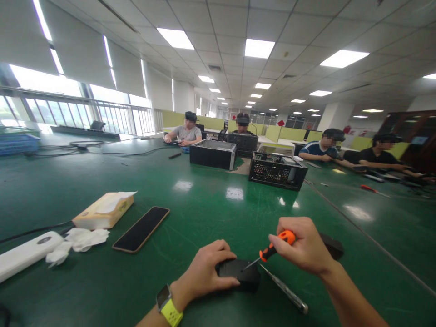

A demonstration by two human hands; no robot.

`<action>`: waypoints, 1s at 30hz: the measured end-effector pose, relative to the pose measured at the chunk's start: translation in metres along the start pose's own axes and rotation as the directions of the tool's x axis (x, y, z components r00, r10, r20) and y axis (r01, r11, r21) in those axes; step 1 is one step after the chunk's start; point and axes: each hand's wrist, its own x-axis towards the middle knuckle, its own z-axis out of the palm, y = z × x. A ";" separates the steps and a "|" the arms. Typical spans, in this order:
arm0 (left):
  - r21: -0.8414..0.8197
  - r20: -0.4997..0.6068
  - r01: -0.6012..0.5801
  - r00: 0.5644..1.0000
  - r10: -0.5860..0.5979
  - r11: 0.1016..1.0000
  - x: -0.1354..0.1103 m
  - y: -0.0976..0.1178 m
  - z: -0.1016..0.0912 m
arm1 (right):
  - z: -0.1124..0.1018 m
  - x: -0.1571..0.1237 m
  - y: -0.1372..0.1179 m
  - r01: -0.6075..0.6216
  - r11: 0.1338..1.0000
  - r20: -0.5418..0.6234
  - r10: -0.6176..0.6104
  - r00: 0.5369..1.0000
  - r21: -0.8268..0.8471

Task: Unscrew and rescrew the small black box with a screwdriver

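My left hand [213,268], a watch with a yellow-green strap on its wrist, grips a small black plastic box [248,278] by its left end against the table. In my right hand [304,243] is a screwdriver [269,250] with an orange and black handle. Its shaft slants down to the left, and the tip meets the top of the box near a small dark hole. A second screwdriver [286,288], slim with a clear handle, lies just right of the box. Partly hidden behind my right hand rests another black piece [332,246].
Left on the green table [197,213] lie a phone [141,229], a tissue pack [105,211], crumpled tissues [85,239] and a long white device [30,254]. Farther off stand open computer cases [213,155] [277,171]. Several people sit at the far side; a red screwdriver [369,189] lies right.
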 end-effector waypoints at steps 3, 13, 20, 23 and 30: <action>0.006 -0.001 -0.003 1.000 0.003 1.000 -0.001 -0.002 0.001 | 0.007 0.001 0.001 -0.006 0.999 0.049 0.008 0.999 -0.043; 0.012 0.007 -0.002 1.000 0.002 1.000 0.000 -0.002 0.001 | 0.016 0.002 0.005 -0.012 1.000 0.087 0.012 0.996 -0.005; 0.015 -0.013 -0.015 1.000 0.015 1.000 -0.001 -0.004 0.002 | 0.018 0.002 0.005 -0.009 1.000 0.131 0.010 0.991 -0.007; 0.017 -0.009 -0.015 1.000 0.015 1.000 -0.001 -0.003 0.001 | 0.011 0.004 -0.003 0.000 0.999 0.181 -0.005 0.983 0.032; 0.021 -0.003 -0.011 1.000 0.011 1.000 -0.001 0.000 0.000 | -0.008 0.005 -0.013 0.035 0.979 0.251 -0.086 0.964 0.200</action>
